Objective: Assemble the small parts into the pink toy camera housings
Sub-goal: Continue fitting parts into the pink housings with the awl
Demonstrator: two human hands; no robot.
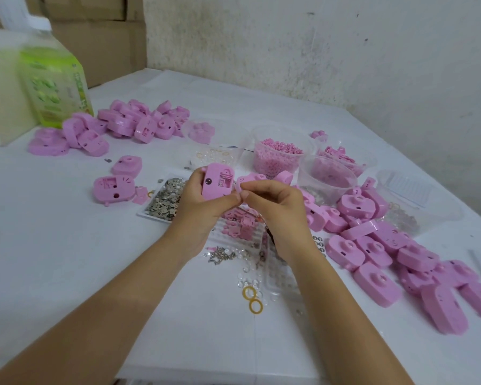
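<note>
Head view: our left hand [203,207] grips an open pink housing [218,183] just right of the tray of metal bits [165,200], cavity turned toward us, likely for seating parts. Our right hand [272,207] has its fingers pinched closed at the housing's edge; any part between them is too small to tell.

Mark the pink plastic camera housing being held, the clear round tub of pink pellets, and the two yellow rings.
Held pink plastic camera housing [215,184]: head view, open inner face.
Clear round tub of pink pellets [275,166]: head view, front wall.
Two yellow rings [252,299]: head view, where they overlap.
</note>
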